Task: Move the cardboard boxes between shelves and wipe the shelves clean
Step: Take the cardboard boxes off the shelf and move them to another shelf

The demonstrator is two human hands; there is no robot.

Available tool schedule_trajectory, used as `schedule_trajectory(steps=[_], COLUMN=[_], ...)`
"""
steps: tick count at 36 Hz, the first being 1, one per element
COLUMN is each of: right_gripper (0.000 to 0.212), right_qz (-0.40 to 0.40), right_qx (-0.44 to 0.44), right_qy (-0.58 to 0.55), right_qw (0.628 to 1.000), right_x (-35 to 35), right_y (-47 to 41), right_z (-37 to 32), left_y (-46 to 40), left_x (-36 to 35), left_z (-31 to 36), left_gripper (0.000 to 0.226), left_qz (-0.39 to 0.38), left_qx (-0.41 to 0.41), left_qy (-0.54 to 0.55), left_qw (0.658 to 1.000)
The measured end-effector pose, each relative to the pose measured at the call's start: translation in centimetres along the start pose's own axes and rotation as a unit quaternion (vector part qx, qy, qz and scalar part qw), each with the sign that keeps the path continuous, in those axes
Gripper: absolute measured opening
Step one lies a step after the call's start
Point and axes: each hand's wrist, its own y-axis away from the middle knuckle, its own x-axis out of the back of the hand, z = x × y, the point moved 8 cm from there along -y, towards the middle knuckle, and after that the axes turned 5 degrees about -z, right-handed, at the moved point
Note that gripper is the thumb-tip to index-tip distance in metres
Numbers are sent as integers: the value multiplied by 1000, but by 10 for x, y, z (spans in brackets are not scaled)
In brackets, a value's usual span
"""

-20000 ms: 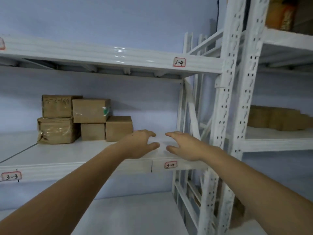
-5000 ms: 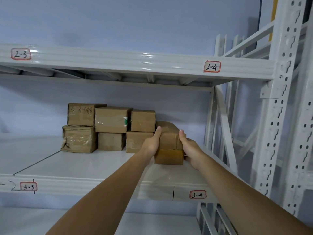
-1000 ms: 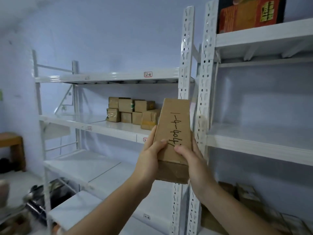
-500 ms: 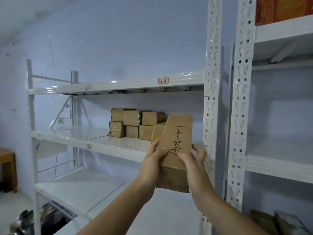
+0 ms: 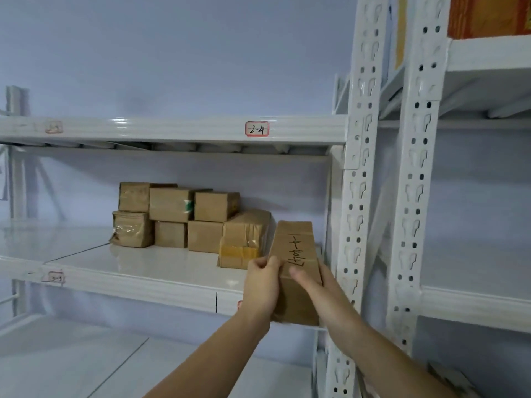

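I hold a long brown cardboard box [image 5: 296,248] with handwritten numbers on top, at the front right corner of the middle white shelf [image 5: 149,271]. My left hand [image 5: 263,285] grips its left side and my right hand [image 5: 316,282] grips its right side, thumb on top. Its far end reaches over the shelf beside a taped box [image 5: 244,239]. Behind that, several brown boxes [image 5: 175,216] stand stacked in two layers against the wall.
The upper shelf beam [image 5: 172,130] carries a red-edged label "2-4" [image 5: 257,129]. Two white perforated uprights [image 5: 359,196] stand just right of the held box. The neighbouring rack's shelf [image 5: 474,300] lies to the right, with an orange carton [image 5: 488,15] above. A lower shelf [image 5: 86,363] lies below.
The view has closed in on the middle shelf. Both hands have carried the long box forward and down, so its far end now lies over the shelf beside the taped box.
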Motion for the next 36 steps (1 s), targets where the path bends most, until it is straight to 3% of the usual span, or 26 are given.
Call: schedule_trajectory(steps=[6,9,12,17,23,26,32,36], right_gripper=[74,61,54,66,77,89,72,84], right_qz=[40,66,98,122,131,147,151,141], right_qx=[-38,-65,-84,-107,-102,-104,-90,-103], right_qy=[20,34,52,61,78,102,125,170], right_qw=[998,995,990,985,983,978,976,970], right_x=[-4,-6,-6,-5,-5,-5,-10,-10], right_y=[-53,-75,-95,-117,-146,-156,-166,-156], right_z=[7,13,18,25,27,27,21,18], left_y=[-42,-68,-87,-113,-138,-151,-160,-156], left_x=[11,13,20,32,39,43,54,57], left_z=[13,11,13,24,28,27,25,27], left_gripper=[27,49,48,76,69,64,48,49], left_qz=[-43,-80,-82,-45,-54,-58,-41,-62], left_qx=[0,-5,-47,-128,-137,-135,-135,-136], left_qy=[-11,-77,-162,-361,-456,-468,-436,-426], left_qw=[999,994,982,923,878,871,889,892])
